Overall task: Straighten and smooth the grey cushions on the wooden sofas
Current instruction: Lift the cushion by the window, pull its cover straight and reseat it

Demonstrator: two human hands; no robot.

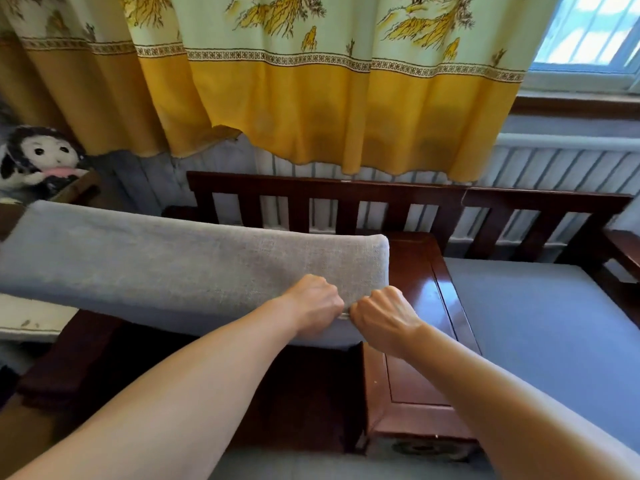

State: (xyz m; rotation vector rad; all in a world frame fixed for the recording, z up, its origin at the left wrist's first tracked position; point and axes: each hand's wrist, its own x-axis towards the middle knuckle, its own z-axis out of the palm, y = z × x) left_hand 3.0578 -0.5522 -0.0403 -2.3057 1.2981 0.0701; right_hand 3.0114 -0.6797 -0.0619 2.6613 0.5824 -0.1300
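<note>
Gripping the lifted grey woven-fabric seat cushion [194,268] at its near right corner with both bare hands.

The left hand [313,304] and the right hand [382,315] are sitting knuckle to knuckle on the cushion's lower edge, each with fingers curled tight and pinching the fabric seam between them. The long rectangular cushion is being held raised and tilted, its top edge up, above the dark reddish-brown slatted wooden sofa frame [346,199], stretching from the hands away to the left. Just right of the hands a glossy red-brown wooden side table [426,306] is standing, and beyond it a second flat grey cushion [554,327] is lying on its seat. A yellow and cream patterned curtain [311,91] is hanging behind, and a black-and-white plush doll [38,161] is sitting at far left.
</note>
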